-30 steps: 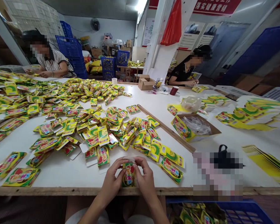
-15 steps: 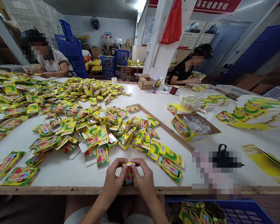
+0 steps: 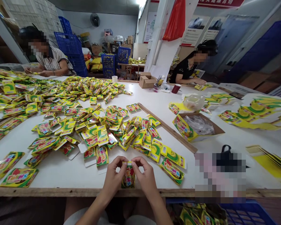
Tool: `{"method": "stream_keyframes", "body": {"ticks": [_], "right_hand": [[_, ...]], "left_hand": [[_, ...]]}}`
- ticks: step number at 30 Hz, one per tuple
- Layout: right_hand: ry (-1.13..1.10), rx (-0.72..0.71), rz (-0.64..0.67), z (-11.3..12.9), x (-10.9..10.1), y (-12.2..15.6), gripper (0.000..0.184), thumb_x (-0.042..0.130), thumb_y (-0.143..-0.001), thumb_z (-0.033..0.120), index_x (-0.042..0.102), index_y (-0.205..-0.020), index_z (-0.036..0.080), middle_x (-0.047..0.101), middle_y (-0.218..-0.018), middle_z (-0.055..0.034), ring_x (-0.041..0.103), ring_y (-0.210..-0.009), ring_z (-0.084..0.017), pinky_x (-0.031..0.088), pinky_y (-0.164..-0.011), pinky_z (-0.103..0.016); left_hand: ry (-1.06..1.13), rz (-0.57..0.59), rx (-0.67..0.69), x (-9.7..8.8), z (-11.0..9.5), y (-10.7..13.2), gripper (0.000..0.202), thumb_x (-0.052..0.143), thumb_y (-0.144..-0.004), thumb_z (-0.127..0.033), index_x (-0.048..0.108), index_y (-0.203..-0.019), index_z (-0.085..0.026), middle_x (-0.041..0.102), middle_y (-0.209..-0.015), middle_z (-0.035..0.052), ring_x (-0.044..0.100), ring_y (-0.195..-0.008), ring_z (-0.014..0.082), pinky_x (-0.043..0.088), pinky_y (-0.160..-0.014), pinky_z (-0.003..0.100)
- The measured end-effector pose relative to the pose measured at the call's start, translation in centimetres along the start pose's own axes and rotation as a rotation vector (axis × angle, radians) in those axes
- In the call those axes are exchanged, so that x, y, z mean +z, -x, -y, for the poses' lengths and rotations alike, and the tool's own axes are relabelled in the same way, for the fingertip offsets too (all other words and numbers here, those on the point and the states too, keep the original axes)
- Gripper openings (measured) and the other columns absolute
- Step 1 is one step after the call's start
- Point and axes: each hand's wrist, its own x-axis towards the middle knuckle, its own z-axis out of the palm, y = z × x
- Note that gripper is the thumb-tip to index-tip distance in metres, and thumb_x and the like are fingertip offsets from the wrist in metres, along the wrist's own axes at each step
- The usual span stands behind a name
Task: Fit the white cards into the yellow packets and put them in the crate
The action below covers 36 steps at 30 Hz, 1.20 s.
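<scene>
Near the table's front edge, a small yellow-and-green carton (image 3: pixel 128 178) with a colourful printed front stands or leans between my hands. My left hand (image 3: pixel 115 173) pinches its upper left corner with thumb and index finger. At the upper right corner, my right hand (image 3: pixel 145 175) does the same. The carton's top edge is partly hidden behind my fingers. Just beyond lies a loose heap of matching cartons (image 3: pixel 102 134), several with white end flaps sticking out. More cartons (image 3: pixel 172 170) rest to the right of my right hand.
A wooden strip (image 3: pixel 166 128) crosses the white table (image 3: pixel 67 175). Right of it are an open box with clear plastic bags (image 3: pixel 199 125) and flat printed sheets (image 3: pixel 271 162). A blue crate (image 3: pixel 245 209) sits below the edge. Two people work across the table.
The white flap seen at the carton's top is now mostly out of sight, and more of its front shows. My hands stay close to the same place. The right co-worker's hands have lowered to the table.
</scene>
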Motion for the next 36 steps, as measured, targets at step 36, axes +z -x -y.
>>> {"method": "stream_keyframes", "body": {"ticks": [36], "right_hand": [[0.913,-0.054,-0.293,-6.5,-5.6,-2.3,0.06,0.067,-0.075,0.056,0.056,-0.119,0.017,0.058,-0.121,-0.0208,0.055,-0.109,-0.038,0.042,-0.086,-0.05]], "left_hand": [[-0.081,0.161,0.008,-1.3,1.4,1.3,0.026,0.055,-0.088,-0.041,0.07,-0.094,-0.021,0.071,-0.088,0.0071,0.066,-0.082,0.0225,0.053,-0.064,0.028]]}}
